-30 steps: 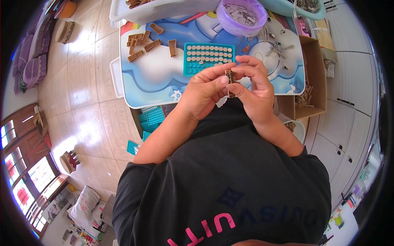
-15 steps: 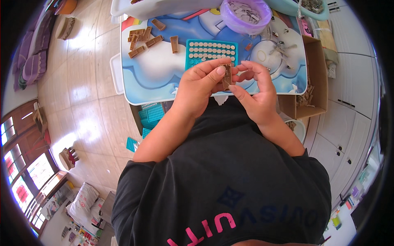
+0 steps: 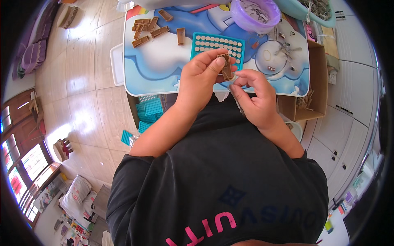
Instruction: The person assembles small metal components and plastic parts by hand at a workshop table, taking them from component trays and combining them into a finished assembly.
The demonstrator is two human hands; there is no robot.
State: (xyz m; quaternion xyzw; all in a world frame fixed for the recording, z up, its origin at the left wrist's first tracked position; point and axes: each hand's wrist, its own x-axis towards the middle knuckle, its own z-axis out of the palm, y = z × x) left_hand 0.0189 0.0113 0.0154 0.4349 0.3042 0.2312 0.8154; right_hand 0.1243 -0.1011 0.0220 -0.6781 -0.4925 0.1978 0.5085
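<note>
— Two hands, centre of the frame, no longer pressed together over one spot. Left hand [image 3: 203, 76] clamped on the brown plastic piece [image 3: 226, 67], thumb and fingers pinching it upright just above the near edge of the table [image 3: 158, 69].

— And the other one?

— Right hand [image 3: 253, 96] dropped lower and to the right since a second ago, fingertips bunched together, perhaps on something tiny; too small to tell. Apart from the brown piece now, just beside it, where both sets of fingers met on it a second ago.

— Meaning for the work?

— Probably one fitting step ended, piece now held up for a look or for the next small part. A judgement only.

— Farther up?

— Directly behind the piece, a teal tray [image 3: 217, 47] with rows of round pale pieces. Upper left of the frame, a loose cluster of brown pieces [image 3: 150, 28] lying on the table. Top centre, a purple bowl [image 3: 255, 14] of small metal bits. Right side, an open cardboard box [image 3: 316, 82].

— Anything else different from earlier?

— Whole table sitting lower and nearer in the picture; the view itself shifted, the things on it seemingly unmoved.
</note>
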